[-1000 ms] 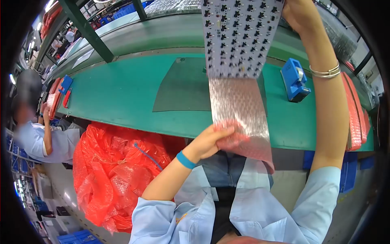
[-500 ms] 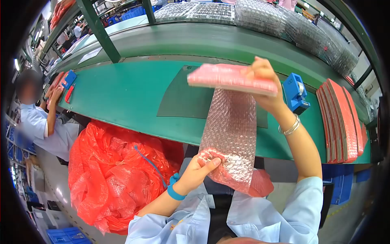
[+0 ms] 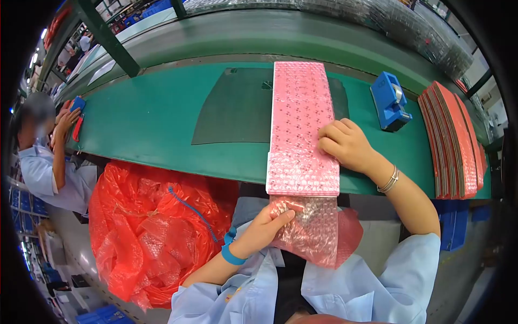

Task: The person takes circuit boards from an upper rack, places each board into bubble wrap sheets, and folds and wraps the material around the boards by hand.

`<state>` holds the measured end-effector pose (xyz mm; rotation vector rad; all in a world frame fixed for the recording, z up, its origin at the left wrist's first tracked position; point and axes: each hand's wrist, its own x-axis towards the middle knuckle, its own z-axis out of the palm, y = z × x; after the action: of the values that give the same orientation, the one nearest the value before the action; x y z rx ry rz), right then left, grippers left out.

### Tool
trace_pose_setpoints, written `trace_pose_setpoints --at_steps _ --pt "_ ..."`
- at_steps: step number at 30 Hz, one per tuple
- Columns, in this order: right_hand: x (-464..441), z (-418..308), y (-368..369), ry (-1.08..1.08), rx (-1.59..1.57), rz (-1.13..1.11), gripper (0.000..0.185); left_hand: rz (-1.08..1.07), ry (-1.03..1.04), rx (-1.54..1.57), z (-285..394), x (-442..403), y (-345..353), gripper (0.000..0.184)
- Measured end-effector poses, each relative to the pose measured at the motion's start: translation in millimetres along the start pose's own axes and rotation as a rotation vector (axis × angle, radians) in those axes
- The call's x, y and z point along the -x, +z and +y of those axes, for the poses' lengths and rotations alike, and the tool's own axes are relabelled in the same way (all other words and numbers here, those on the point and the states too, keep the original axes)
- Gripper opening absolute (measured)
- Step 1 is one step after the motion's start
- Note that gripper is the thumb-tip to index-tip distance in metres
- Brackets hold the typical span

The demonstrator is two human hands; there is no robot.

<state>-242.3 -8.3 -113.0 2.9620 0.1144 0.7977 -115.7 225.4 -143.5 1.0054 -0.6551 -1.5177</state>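
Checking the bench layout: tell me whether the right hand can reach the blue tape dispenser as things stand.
Likely yes: nothing appears to stand between the right hand, at the edge of the wrapped board, and the blue tape dispenser.

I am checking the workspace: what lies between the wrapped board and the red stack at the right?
The head view shows a blue tape dispenser on the green table, plus the right hand and forearm.
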Motion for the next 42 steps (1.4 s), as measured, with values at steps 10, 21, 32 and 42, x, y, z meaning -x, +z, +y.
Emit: trace_pose_setpoints --at_steps 10,21,32,42 --pt "4 -16 -6 0.288 0.225 -0.261 0.012 0.010 -0.088 -0.147 -14 2 0 0.023" --pt "-1 -42 -44 0.542 -0.124 -0.362 0.034 0.026 -0.025 -0.193 -22 2 1 0.025" --pt "30 -50 -27 0.439 -0.161 -0.275 0.064 0.222 0.004 -0.050 -9 -19 -5 0.030" --pt "38 -60 -17 0.488 -0.248 -0.198 0.065 0.141 -0.021 -0.449 5 -16 -14 0.024"
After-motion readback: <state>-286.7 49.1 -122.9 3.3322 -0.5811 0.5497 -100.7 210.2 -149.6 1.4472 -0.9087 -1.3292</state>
